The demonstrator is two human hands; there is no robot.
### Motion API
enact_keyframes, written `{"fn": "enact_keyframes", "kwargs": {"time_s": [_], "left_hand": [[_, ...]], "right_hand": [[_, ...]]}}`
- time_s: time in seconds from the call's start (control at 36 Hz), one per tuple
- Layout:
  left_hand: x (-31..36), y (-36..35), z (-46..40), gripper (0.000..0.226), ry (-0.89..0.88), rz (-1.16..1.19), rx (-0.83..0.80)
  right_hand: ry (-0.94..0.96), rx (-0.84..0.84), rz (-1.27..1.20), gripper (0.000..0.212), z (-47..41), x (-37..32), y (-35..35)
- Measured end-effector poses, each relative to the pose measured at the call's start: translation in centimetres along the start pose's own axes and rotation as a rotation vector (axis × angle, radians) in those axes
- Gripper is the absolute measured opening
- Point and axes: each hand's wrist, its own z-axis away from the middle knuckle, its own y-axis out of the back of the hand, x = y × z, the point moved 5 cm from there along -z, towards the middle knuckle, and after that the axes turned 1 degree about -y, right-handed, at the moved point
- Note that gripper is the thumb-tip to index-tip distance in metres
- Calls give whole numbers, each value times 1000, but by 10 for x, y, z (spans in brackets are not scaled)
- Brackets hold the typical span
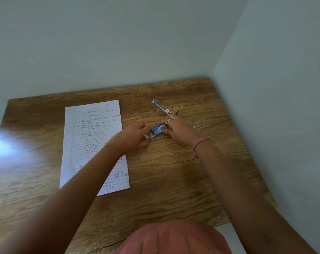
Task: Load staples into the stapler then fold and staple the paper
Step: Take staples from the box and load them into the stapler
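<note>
A small blue staple box [158,129] sits on the wooden table [183,171] between my hands. My right hand [179,130] grips the box at its right end. My left hand [137,137] pinches the white inner tray, or its flap, that sticks out at the box's left end. The stapler [165,109], blue and metal, lies swung wide open just behind my right hand, partly hidden by it. A lined sheet of paper [89,136] with handwriting lies flat to the left, under my left forearm.
The table stands in a corner, with a wall behind it and another along its right edge. A pink band circles my right wrist. Pink clothing shows at the bottom below the table's near edge.
</note>
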Motion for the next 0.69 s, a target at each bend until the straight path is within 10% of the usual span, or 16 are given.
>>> {"fn": "enact_keyframes", "kwargs": {"time_s": [0.69], "left_hand": [[-14,-1,5,35,177,321,117]], "right_hand": [[-3,-3,-6,42,1,-1,1]]}}
